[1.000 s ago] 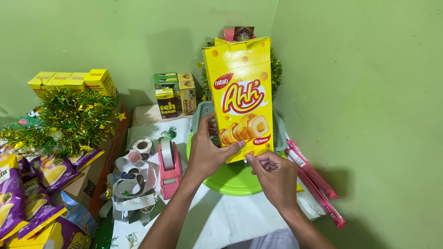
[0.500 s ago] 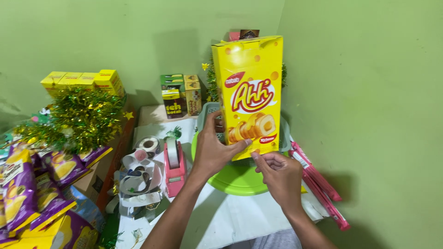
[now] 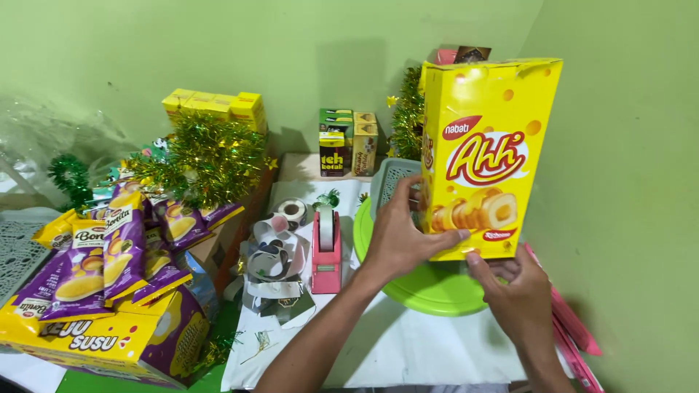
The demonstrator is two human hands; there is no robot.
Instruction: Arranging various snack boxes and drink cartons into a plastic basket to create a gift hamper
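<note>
Compared with the earlier frames, the tall yellow snack box (image 3: 484, 156) stands slightly further right and the right hand's (image 3: 518, 295) fingers have moved up to its bottom edge. Nearest the viewer, the right hand's fingertips press the box's lower right corner from beneath, apparently to support it; whether they pinch anything cannot be told. The left hand (image 3: 402, 236) is clasped on the box's lower left side, thumb across the front, holding it upright above the green round tray (image 3: 429, 287), which seems otherwise unoccupied. Beside the tray stands a pink tape dispenser (image 3: 326, 247) on the white tabletop (image 3: 408, 349), with loose tape rolls (image 3: 291, 211) just beyond. At near left, an open carton (image 3: 109, 346) holds purple snack packets (image 3: 120, 244). Farther back lie gold tinsel (image 3: 207, 160), small yellow boxes (image 3: 215, 105) and green drink cartons (image 3: 335, 142) against the wall.
</note>
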